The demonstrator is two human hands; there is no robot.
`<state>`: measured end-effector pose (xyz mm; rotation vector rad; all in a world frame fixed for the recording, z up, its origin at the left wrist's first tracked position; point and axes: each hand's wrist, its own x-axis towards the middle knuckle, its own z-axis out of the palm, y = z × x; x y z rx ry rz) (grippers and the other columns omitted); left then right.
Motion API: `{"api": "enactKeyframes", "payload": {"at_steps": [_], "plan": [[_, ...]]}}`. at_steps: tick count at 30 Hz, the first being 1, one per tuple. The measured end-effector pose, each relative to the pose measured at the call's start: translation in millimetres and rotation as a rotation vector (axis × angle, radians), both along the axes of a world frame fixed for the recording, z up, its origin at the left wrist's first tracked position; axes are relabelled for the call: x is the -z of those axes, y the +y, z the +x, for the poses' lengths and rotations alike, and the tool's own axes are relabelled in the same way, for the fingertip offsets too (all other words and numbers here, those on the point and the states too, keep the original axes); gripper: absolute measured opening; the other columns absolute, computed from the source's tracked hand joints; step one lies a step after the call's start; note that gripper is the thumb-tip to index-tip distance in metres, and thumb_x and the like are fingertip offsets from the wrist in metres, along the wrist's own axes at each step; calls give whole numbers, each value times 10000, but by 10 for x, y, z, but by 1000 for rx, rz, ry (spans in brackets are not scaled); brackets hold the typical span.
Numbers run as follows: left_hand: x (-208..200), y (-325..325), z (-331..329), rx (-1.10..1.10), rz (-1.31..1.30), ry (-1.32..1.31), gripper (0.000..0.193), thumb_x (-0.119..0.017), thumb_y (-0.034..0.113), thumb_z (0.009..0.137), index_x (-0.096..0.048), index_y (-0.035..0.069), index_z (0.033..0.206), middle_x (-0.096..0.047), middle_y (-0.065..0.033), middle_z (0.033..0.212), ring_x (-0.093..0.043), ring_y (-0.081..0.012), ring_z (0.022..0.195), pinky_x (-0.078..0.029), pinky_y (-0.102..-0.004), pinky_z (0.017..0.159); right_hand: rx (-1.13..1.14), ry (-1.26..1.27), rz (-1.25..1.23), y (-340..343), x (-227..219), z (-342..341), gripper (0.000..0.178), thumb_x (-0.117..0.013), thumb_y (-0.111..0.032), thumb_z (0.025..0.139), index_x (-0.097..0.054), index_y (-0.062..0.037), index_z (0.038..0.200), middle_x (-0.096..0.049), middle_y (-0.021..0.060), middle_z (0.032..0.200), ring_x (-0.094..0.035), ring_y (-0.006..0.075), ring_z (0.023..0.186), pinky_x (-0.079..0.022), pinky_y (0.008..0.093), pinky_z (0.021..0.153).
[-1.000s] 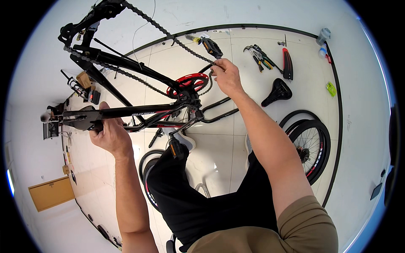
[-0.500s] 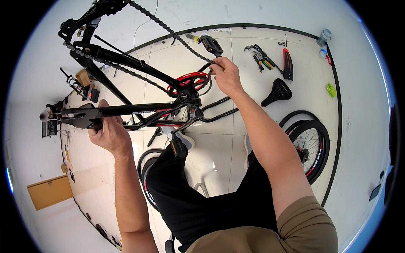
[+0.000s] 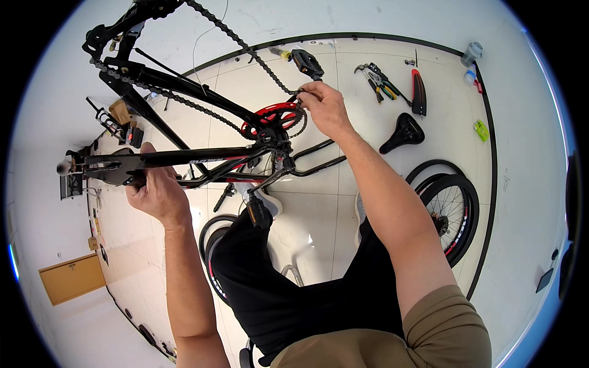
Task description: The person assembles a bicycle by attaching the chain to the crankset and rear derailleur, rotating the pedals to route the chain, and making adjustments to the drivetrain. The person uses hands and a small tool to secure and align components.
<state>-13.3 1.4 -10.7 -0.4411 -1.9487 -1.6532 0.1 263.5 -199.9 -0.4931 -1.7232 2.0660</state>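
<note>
Nearly closed, the right grip (image 3: 326, 109) pinches the chain (image 3: 235, 38); the left grip (image 3: 162, 195) curls around the black frame (image 3: 196, 159).

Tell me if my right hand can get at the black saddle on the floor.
Probably not without letting go: your right hand is pinching the chain. Nothing seems to block the way to the saddle, though how far down it lies is hard to judge.

"Any lettering?"
"Yes, pale lettering (image 3: 216, 161) along the black frame tube (image 3: 199, 157), right of the left hand's (image 3: 161, 193) grip!"
"And past the right hand (image 3: 326, 112)?"
"White marks (image 3: 464, 223) on the wheel (image 3: 440, 223), lower right of that grip, too small to read!"
</note>
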Motion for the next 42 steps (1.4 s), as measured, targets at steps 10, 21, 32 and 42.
{"api": "enactKeyframes", "payload": {"at_steps": [10, 21, 32, 42], "plan": [[1, -2, 0, 7, -14, 19, 158, -588, 32, 955, -672, -98, 982, -563, -28, 605, -445, -40, 485, -330, -188, 427, -89, 32, 9, 21, -47, 32, 274, -650, -115, 896, -663, 17, 1136, -715, 131, 999, -672, 175, 912, -527, 283, 820], [-5, -10, -10, 12, -23, 27, 145, -586, 39, 962, -665, -72, 912, -562, -26, 601, -442, -34, 481, -326, -190, 421, -37, -1, -104, -24, -91, 32, 270, -602, -36, 890, -669, 26, 1144, -711, 160, 1043, -686, 210, 920, -545, 309, 831], [-71, 130, 60, -65, 2, -6, 291, -629, 64, 953, -561, 54, 670, -464, 18, 539, -378, -55, 451, -295, -233, 422, -53, 4, 389, -283, -297, 156, 313, -500, -12, 953, -612, 8, 1245, -688, 173, 1148, -662, 260, 1078, -509, 303, 934], [-10, 21, -4, -4, 49, 2, 107, -589, 3, 943, -635, -58, 869, -618, -46, 681, -478, -38, 510, -365, -184, 427, -76, 67, 113, -311, -335, 154, 370, -420, 69, 928, -577, 13, 1259, -653, 200, 1207, -668, 298, 1059, -521, 358, 960]]}}
